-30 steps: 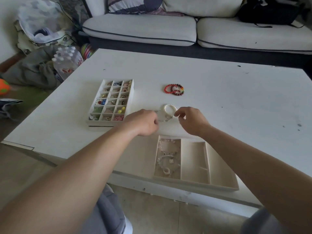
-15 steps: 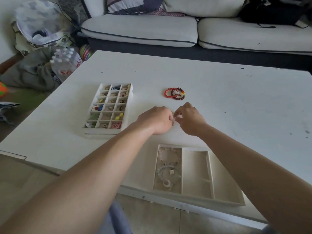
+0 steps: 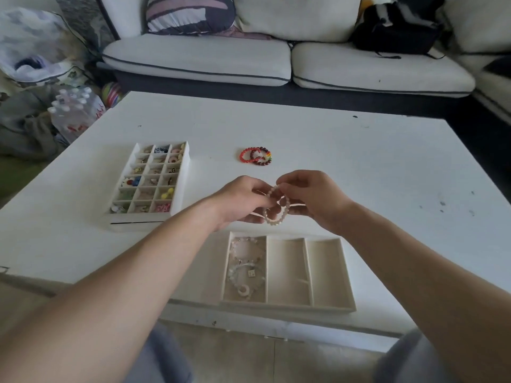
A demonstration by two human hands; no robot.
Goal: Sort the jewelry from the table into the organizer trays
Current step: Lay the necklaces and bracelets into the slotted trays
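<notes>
Both hands hold a white pearl bracelet [image 3: 272, 218] a little above the white table [image 3: 345, 167], just beyond the near tray. My left hand [image 3: 243, 199] pinches its left side and my right hand [image 3: 312, 197] pinches its top and right side. The beige three-compartment tray [image 3: 326, 275] lies at the table's front edge; its left compartment holds pale bracelets [image 3: 244, 269], the other two look bare. A gridded organizer tray [image 3: 150, 181] with small colourful pieces sits at the left. Red and dark beaded bracelets [image 3: 255, 156] lie on the table beyond my hands.
A white sofa [image 3: 276, 59] with cushions and a black bag [image 3: 395, 31] runs behind the table. A pack of water bottles [image 3: 74, 111] and piled bags stand on the floor at the left. The table's front edge lies close to my knees.
Both hands closed together on the pearl bracelet and lifted it off the table toward me. The view has tilted up a little.
</notes>
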